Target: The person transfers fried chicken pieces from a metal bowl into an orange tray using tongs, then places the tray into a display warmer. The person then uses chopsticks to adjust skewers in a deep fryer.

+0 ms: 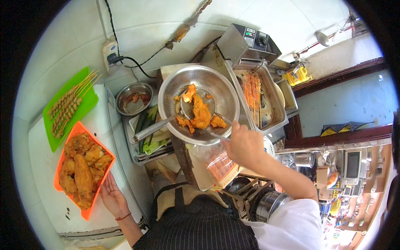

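My left hand [114,197] holds the near right edge of an orange tray [86,214] heaped with fried chicken pieces [83,174]. The tray is over a white lid. Metal tongs [218,136] are in my right hand [246,143], which is closed round them at the near right rim of a steel colander [169,94]. The tong arms reach into the colander, beside a large golden fried piece [201,113] and several smaller ones. A second metal handle [153,130] sticks out over the colander's left rim; what it joins is partly covered by the food.
A green tray [89,102] of skewers lies beyond the orange one. A small steel bowl [134,96] and green vegetables [151,146] sit left of the colander. To the right, a fryer [268,85] holds skewers in oil. A plastic packet [220,165] lies nearer me.
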The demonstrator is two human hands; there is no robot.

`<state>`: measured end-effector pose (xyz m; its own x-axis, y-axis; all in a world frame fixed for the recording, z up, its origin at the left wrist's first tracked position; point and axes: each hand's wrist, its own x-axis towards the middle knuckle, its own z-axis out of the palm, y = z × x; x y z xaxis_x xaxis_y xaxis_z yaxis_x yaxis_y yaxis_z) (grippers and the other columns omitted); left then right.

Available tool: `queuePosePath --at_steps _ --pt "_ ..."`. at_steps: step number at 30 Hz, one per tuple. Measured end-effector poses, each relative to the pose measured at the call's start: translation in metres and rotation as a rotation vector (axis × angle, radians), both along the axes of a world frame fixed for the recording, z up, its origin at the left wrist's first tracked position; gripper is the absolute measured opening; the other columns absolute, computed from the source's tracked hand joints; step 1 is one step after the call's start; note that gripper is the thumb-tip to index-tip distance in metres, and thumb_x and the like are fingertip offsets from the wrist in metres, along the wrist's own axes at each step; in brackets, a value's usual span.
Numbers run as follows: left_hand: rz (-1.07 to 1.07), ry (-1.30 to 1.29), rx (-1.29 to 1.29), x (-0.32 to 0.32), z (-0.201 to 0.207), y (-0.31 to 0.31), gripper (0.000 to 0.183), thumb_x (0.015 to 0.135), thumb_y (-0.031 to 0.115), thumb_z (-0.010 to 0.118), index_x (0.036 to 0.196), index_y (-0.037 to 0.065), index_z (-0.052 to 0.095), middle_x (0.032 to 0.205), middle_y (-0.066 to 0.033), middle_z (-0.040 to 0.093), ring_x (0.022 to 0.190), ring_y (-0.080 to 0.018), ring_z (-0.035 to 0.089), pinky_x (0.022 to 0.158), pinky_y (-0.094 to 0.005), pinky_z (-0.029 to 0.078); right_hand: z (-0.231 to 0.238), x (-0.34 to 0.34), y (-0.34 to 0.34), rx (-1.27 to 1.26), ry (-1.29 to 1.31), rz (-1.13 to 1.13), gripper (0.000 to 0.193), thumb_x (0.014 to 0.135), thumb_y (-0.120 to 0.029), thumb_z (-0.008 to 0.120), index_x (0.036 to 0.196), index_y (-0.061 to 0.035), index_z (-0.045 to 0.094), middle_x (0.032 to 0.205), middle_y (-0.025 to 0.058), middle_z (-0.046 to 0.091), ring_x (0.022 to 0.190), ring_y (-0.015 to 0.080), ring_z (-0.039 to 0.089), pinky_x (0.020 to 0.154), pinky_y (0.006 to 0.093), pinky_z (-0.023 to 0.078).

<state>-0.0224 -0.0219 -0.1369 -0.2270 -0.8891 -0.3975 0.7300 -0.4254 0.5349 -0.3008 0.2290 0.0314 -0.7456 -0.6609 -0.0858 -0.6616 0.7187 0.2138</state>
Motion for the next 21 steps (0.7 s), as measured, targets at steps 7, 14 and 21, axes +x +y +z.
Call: queuePosePath --at_steps 7,14,21 --pt "0.013 0.056 0.08 0.001 -0.001 -0.002 0.036 0.095 0.002 0.04 0.127 -0.014 0.034 0.132 -0.0271 0.04 0.126 -0.0374 0.038 0.111 -0.045 0.033 -0.037 0.011 -0.01 0.098 0.065 -0.027 0.042 0.079 -0.034 0.064 0.094 0.0039 0.055 0.072 0.0063 0.057 0.054 0.0158 0.061 0.041 0.0265 0.045" --pt "-0.038 0.061 -0.011 0.005 -0.005 -0.002 0.037 0.095 0.005 0.043 0.127 -0.011 0.032 0.129 -0.029 0.041 0.124 -0.0389 0.04 0.109 -0.0456 0.036 -0.045 0.006 -0.009 0.046 0.244 -0.022 0.04 0.083 -0.037 0.061 0.092 0.0011 0.055 0.069 0.005 0.055 0.055 0.0188 0.063 0.041 0.0321 0.047" --pt "-0.012 0.039 -0.028 0.003 -0.006 -0.001 0.033 0.096 0.006 0.043 0.123 -0.011 0.035 0.128 -0.0286 0.042 0.122 -0.0392 0.042 0.108 -0.0467 0.037 -0.027 -0.016 -0.003 -0.099 0.092 -0.257 0.037 0.082 -0.038 0.062 0.084 -0.0011 0.058 0.07 0.0142 0.063 0.062 0.0289 0.065 0.054 0.0379 0.051"
